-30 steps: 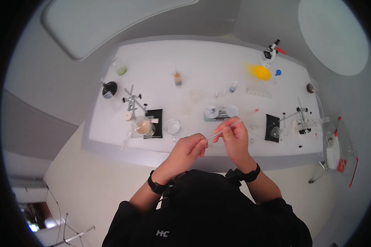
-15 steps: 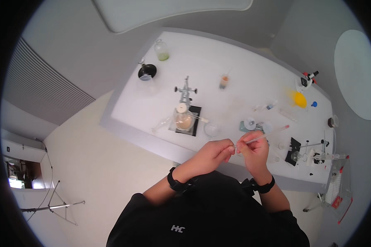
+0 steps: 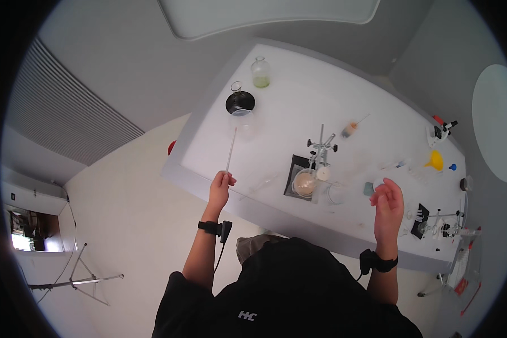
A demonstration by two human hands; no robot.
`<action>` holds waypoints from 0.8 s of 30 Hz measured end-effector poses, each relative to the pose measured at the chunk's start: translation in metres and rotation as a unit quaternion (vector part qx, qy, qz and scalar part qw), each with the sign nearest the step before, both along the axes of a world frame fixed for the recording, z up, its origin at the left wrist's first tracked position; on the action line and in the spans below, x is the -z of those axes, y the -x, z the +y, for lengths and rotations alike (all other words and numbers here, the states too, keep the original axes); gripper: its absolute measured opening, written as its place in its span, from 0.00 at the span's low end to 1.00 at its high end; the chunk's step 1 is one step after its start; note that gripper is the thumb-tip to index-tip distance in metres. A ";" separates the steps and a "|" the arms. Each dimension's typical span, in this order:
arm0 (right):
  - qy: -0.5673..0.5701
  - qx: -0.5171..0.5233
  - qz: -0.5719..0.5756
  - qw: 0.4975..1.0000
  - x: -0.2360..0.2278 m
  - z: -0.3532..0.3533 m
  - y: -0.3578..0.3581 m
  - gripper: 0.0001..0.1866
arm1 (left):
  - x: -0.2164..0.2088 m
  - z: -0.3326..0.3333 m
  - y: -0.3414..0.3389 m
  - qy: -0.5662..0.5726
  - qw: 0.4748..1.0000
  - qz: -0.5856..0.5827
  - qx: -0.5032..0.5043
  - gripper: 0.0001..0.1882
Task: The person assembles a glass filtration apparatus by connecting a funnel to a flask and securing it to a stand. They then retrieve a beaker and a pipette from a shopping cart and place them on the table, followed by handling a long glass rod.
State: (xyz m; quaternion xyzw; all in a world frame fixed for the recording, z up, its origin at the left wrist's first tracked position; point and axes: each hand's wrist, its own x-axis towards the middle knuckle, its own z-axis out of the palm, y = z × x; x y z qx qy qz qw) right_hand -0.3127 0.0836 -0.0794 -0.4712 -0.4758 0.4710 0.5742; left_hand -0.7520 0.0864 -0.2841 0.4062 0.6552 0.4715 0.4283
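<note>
The big white lab table with grey edge (image 3: pixel 298 101) is filling the middle of the view, its straight sides bending w/ the lens. The person's dark-clothed torso is covering the near table edge at the bottom; head not visible.

Left hand (image 3: pixel 219 188) is reaching out over the near-left table corner, fingers pinching the lower end of a long thin clear glass rod (image 3: pixel 230 149). The rod is pointing up and away toward a round-bottomed flask with dark contents (image 3: pixel 240 102); its far tip is sitting just beside a clear glass beaker (image 3: pixel 244 121), contact hard to tell. A clear bottle with pale yellow-green liquid (image 3: pixel 260 73) is standing further back.

Right hand (image 3: pixel 387 203) is hovering over the near-right part of the table, fingers spread loosely and curled a bit, gripping nothing. It's partly covering a small pale item at approx. the fingertips, too small to ID.

Mid-table: a metal clamp stand on a black base (image 3: pixel 319 152) is holding a flask with tan contents (image 3: pixel 305 183). Far right, a yellow funnel (image 3: pixel 434 161) and a second small stand w/ glassware (image 3: pixel 439 225) are sitting near the rim, distorted and hard to read.
</note>
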 end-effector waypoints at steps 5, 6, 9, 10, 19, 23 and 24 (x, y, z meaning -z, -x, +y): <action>0.079 0.078 -0.007 0.994 0.029 -0.023 0.010 0.19 | 0.145 0.005 0.044 0.086 0.992 0.089 -0.012 0.12; 0.090 0.094 -0.025 0.991 0.035 -0.030 0.015 0.19 | 0.151 0.007 0.047 0.083 0.986 0.148 0.001 0.13; 0.124 0.131 -0.068 0.981 0.042 -0.044 0.025 0.18 | 0.155 0.015 0.044 0.062 0.963 0.262 0.008 0.13; 0.132 0.138 -0.074 0.979 0.044 -0.049 0.029 0.17 | 0.151 0.014 0.046 0.066 0.962 0.266 0.002 0.13; 0.146 0.215 -0.070 0.963 0.054 -0.084 0.028 0.16 | 0.047 0.104 0.011 -0.154 0.985 -0.031 -0.063 0.10; 0.137 0.194 -0.051 0.970 0.054 -0.073 0.040 0.16 | 0.035 0.169 0.032 -0.152 0.988 -0.005 -0.034 0.08; 0.135 0.193 -0.045 0.971 0.054 -0.072 0.042 0.16 | 0.039 0.183 0.034 -0.152 0.984 0.084 -0.049 0.08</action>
